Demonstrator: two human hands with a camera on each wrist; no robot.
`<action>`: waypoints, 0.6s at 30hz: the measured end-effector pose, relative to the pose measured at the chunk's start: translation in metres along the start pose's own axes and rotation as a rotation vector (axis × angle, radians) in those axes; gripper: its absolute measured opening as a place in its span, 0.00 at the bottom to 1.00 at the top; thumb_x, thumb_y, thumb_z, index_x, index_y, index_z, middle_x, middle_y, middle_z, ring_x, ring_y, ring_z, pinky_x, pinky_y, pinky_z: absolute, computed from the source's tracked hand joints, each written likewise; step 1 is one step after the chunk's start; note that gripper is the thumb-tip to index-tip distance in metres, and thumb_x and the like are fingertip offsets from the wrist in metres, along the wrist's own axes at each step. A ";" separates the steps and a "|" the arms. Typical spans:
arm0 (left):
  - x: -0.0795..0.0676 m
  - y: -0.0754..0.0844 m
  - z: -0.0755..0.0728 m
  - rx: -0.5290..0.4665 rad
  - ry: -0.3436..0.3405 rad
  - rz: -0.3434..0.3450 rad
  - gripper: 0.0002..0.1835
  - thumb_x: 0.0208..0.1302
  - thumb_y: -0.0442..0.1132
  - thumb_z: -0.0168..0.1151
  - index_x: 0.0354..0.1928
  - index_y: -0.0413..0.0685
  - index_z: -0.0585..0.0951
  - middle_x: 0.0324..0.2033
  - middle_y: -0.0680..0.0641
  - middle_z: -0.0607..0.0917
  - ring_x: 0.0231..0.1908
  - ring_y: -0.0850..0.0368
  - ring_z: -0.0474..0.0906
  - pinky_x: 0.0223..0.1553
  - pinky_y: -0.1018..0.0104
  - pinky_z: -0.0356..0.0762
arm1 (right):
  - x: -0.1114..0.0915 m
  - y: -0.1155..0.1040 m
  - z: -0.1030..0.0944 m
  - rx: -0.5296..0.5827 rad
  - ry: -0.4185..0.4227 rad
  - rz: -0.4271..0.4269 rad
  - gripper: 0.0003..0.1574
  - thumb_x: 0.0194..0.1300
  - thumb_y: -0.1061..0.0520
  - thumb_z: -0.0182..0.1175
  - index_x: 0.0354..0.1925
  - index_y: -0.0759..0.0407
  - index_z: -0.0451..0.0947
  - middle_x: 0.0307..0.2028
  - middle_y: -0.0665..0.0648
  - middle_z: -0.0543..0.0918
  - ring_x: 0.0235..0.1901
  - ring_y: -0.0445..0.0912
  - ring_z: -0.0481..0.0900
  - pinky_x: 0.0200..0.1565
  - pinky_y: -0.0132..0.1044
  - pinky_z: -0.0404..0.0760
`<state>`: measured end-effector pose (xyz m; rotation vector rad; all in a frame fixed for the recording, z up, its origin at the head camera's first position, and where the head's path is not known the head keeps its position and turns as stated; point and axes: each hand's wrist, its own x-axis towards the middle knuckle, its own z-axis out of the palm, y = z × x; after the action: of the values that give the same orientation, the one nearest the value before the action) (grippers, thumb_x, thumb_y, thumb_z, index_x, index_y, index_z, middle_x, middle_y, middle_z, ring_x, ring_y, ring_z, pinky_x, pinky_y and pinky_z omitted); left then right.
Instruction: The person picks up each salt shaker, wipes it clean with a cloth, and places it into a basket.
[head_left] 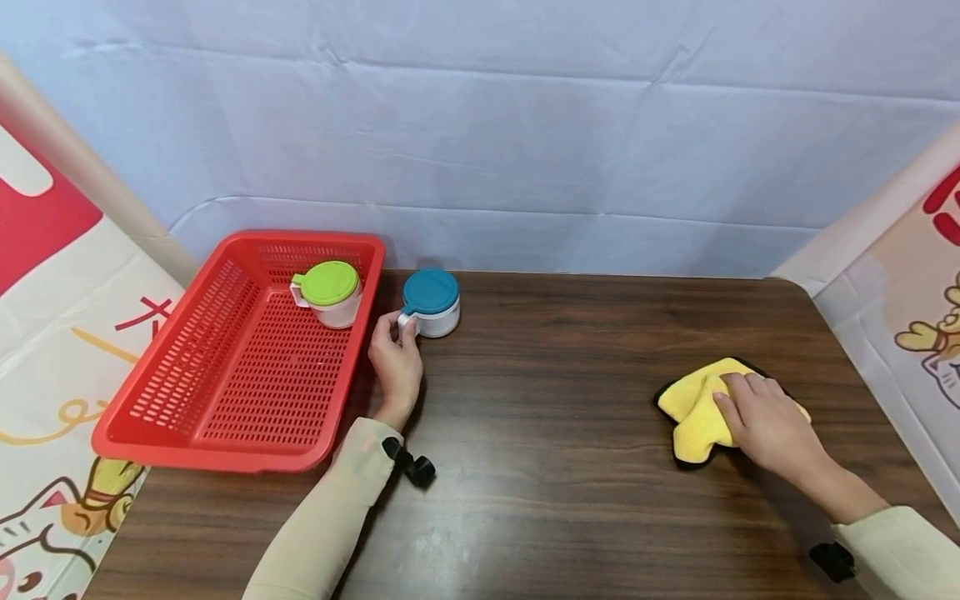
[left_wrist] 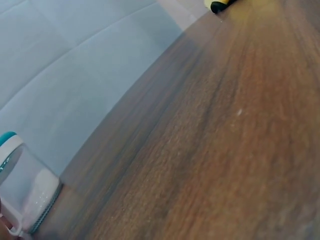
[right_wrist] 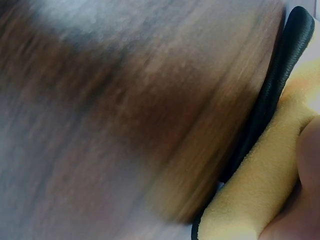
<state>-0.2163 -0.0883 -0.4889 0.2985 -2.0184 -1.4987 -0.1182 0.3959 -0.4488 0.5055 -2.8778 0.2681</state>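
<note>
A jar with a blue lid [head_left: 431, 291] and a white handle stands on the table just right of the red basket. My left hand [head_left: 397, 358] pinches its handle between thumb and fingers. In the left wrist view the clear-sided jar [left_wrist: 30, 192] shows at the lower left edge, its base on the wood. At the right, my right hand [head_left: 768, 421] grips a crumpled yellow cloth [head_left: 701, 408] with black edging, which lies on the table. The same cloth [right_wrist: 265, 170] fills the right side of the right wrist view.
The red basket [head_left: 341, 400] with slotted walls sits on the left of the table [head_left: 540, 433]. Inside it, at the far right corner, is a jar with a green lid [head_left: 330, 283]. A pale sheet [head_left: 525, 150] hangs behind the table's back edge.
</note>
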 end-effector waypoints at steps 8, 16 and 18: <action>-0.001 -0.001 -0.003 -0.060 0.021 0.000 0.09 0.70 0.31 0.64 0.49 0.33 0.81 0.43 0.36 0.85 0.43 0.44 0.80 0.46 0.55 0.78 | 0.001 0.000 0.000 -0.002 -0.006 0.007 0.14 0.74 0.63 0.56 0.50 0.74 0.71 0.36 0.69 0.76 0.39 0.67 0.74 0.39 0.62 0.73; 0.000 -0.002 -0.001 -0.135 0.017 -0.024 0.07 0.71 0.26 0.60 0.48 0.29 0.78 0.42 0.34 0.82 0.43 0.43 0.78 0.45 0.61 0.76 | 0.001 -0.001 0.000 -0.004 -0.017 0.013 0.14 0.74 0.63 0.56 0.51 0.75 0.71 0.37 0.70 0.76 0.39 0.67 0.74 0.40 0.62 0.73; 0.000 -0.001 -0.001 -0.152 0.005 -0.054 0.07 0.71 0.26 0.59 0.48 0.29 0.76 0.43 0.33 0.81 0.45 0.43 0.78 0.47 0.60 0.76 | 0.001 -0.001 0.000 -0.004 -0.014 0.011 0.14 0.74 0.63 0.56 0.50 0.75 0.71 0.37 0.70 0.76 0.39 0.67 0.74 0.40 0.63 0.73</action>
<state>-0.2159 -0.0897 -0.4897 0.2954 -1.8932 -1.6729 -0.1188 0.3950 -0.4486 0.4934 -2.8947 0.2611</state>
